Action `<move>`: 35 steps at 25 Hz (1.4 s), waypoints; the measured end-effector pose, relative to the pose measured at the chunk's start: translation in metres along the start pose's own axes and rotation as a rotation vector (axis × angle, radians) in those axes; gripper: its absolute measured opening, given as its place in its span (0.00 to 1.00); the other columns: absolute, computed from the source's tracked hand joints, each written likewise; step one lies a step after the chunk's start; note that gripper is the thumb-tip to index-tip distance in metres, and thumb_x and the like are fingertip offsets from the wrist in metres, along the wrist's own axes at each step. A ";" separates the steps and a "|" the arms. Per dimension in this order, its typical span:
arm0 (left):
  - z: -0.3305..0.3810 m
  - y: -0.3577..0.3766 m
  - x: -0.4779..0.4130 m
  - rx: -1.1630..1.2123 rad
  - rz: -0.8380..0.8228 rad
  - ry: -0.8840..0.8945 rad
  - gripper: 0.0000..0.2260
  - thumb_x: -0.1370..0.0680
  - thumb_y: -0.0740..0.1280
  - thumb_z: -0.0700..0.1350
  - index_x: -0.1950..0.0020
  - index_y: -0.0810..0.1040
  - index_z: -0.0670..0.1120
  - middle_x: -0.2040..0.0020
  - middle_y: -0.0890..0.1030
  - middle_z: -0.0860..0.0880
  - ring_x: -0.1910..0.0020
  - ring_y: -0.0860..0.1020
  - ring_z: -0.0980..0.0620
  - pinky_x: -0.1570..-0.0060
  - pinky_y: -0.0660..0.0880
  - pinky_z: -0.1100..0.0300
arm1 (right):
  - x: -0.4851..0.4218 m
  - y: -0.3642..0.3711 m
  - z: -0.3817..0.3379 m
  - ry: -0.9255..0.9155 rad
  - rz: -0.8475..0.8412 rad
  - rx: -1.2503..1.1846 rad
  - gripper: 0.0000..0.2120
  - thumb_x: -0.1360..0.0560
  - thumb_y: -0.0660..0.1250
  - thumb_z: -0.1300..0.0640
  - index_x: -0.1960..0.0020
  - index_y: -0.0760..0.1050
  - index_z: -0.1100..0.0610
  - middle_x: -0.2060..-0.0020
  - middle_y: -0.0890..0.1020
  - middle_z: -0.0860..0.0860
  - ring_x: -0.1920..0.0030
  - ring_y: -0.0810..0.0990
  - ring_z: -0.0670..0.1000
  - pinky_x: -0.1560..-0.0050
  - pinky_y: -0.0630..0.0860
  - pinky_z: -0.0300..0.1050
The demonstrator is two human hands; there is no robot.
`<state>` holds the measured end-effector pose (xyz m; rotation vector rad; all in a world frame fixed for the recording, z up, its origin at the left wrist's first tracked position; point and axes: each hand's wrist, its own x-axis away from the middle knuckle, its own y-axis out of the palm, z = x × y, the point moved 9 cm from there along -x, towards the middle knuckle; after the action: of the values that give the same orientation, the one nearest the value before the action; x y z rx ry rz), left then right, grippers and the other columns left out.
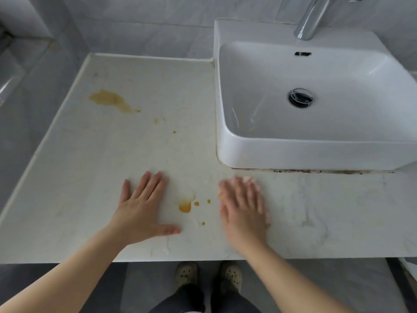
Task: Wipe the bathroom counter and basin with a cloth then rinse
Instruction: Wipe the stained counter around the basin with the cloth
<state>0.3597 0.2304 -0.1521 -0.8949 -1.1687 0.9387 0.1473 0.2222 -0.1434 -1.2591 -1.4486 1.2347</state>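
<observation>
Head cam over pale marble-look counter (135, 154) with orange-yellow spills (185, 207), white square ceramic basin (316, 152) back right. Both rigid, slick, fixed: nothing to grab, only press. Left hand (144, 206) flat, fingers spread, empty. Right hand (242, 206) blurred, looks flat and empty too. No cloth in sight; chrome tap (312, 16) cut off up top.
</observation>
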 end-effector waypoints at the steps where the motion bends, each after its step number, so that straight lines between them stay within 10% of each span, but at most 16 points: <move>1: 0.000 0.001 0.000 0.004 -0.003 0.012 0.61 0.51 0.39 0.83 0.26 0.32 0.51 0.31 0.29 0.58 0.31 0.27 0.56 0.30 0.31 0.44 | 0.015 0.007 -0.017 -0.132 -0.015 0.014 0.23 0.21 0.47 0.47 0.28 0.64 0.50 0.29 0.68 0.54 0.29 0.65 0.62 0.31 0.54 0.58; 3: -0.001 0.003 0.000 0.017 -0.011 0.032 0.59 0.51 0.39 0.83 0.29 0.29 0.51 0.31 0.28 0.58 0.31 0.26 0.55 0.31 0.30 0.44 | 0.021 0.006 -0.006 -0.196 -0.047 0.096 0.23 0.20 0.44 0.46 0.26 0.60 0.48 0.28 0.67 0.52 0.28 0.64 0.60 0.32 0.54 0.57; 7: 0.000 0.004 0.000 0.003 -0.003 0.050 0.59 0.51 0.38 0.82 0.29 0.28 0.50 0.32 0.26 0.58 0.32 0.25 0.56 0.33 0.28 0.45 | -0.018 0.003 0.038 0.264 -0.073 0.051 0.29 0.25 0.37 0.42 0.24 0.46 0.44 0.23 0.50 0.50 0.24 0.45 0.57 0.27 0.39 0.55; 12: 0.000 0.003 -0.001 0.013 0.000 0.054 0.61 0.51 0.38 0.82 0.25 0.33 0.50 0.32 0.27 0.57 0.32 0.26 0.55 0.34 0.27 0.45 | 0.023 0.003 -0.039 -0.150 0.022 0.045 0.24 0.24 0.52 0.47 0.28 0.63 0.46 0.30 0.70 0.49 0.29 0.64 0.57 0.31 0.55 0.58; 15: 0.000 0.004 -0.001 -0.012 -0.023 0.044 0.59 0.50 0.39 0.80 0.26 0.31 0.50 0.34 0.24 0.57 0.33 0.25 0.55 0.34 0.27 0.44 | -0.017 -0.004 -0.026 -0.026 0.123 0.046 0.22 0.23 0.52 0.48 0.31 0.69 0.49 0.33 0.74 0.51 0.34 0.71 0.59 0.33 0.58 0.55; 26: -0.001 0.009 0.000 -0.035 -0.075 0.061 0.62 0.51 0.44 0.82 0.26 0.30 0.49 0.33 0.25 0.55 0.33 0.23 0.52 0.33 0.28 0.41 | 0.012 0.007 -0.041 -0.130 -0.031 0.095 0.27 0.23 0.44 0.39 0.27 0.59 0.45 0.27 0.65 0.48 0.27 0.61 0.58 0.30 0.51 0.56; 30: -0.001 0.008 -0.002 -0.032 -0.039 0.086 0.60 0.48 0.44 0.82 0.26 0.31 0.50 0.32 0.27 0.56 0.32 0.26 0.54 0.31 0.30 0.43 | -0.023 0.016 -0.088 -0.085 -0.184 -0.017 0.37 0.31 0.33 0.32 0.24 0.47 0.42 0.23 0.47 0.46 0.24 0.42 0.57 0.27 0.38 0.57; 35: -0.018 0.000 0.010 -0.012 0.133 0.167 0.42 0.34 0.26 0.73 0.25 0.41 0.51 0.25 0.43 0.56 0.27 0.39 0.54 0.30 0.32 0.57 | 0.018 0.013 -0.051 -0.217 -0.127 0.139 0.32 0.24 0.36 0.33 0.25 0.56 0.43 0.25 0.59 0.47 0.26 0.58 0.59 0.30 0.46 0.57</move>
<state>0.3792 0.2380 -0.1517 -1.0512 -0.9824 0.9453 0.1968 0.2474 -0.1479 -0.9493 -1.5418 1.3927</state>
